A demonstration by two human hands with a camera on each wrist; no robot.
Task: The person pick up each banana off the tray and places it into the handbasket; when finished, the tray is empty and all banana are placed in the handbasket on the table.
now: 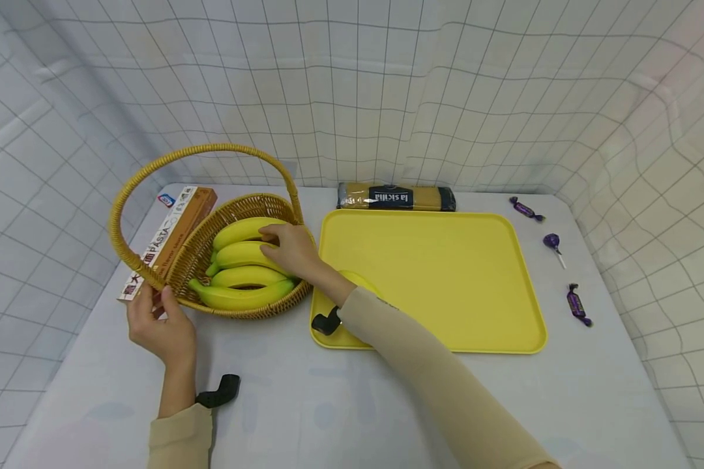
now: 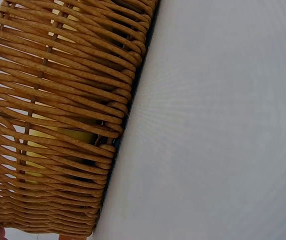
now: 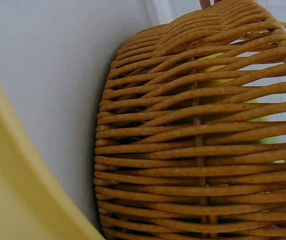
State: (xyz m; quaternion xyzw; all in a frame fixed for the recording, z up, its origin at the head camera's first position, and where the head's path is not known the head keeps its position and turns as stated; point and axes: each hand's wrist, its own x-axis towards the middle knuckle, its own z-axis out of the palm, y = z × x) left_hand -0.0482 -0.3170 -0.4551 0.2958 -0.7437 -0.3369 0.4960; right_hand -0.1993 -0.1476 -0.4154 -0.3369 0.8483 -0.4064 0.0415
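Note:
A woven wicker basket (image 1: 264,312) with a tall arched handle stands at the left of the table, holding several yellow bananas (image 1: 240,298) laid side by side. My left hand (image 1: 165,326) grips the basket at the front left, where the handle meets the rim. Over the right side of the basket reaches my right hand (image 1: 296,251), its thumb and finger apart and resting on the upper bananas; part of its grip is hidden. Both wrist views show the basket's woven side (image 2: 63,100), with yellow showing through the gaps.
Right of the basket lies a yellow tray (image 1: 434,280), with a round yellow item (image 1: 360,281) partly under my right forearm. A pasta box (image 1: 170,234) lies behind the basket's left side, and a pasta packet (image 1: 396,197) behind the tray. Wrapped candies (image 1: 576,305) and a lollipop (image 1: 553,241) lie far right.

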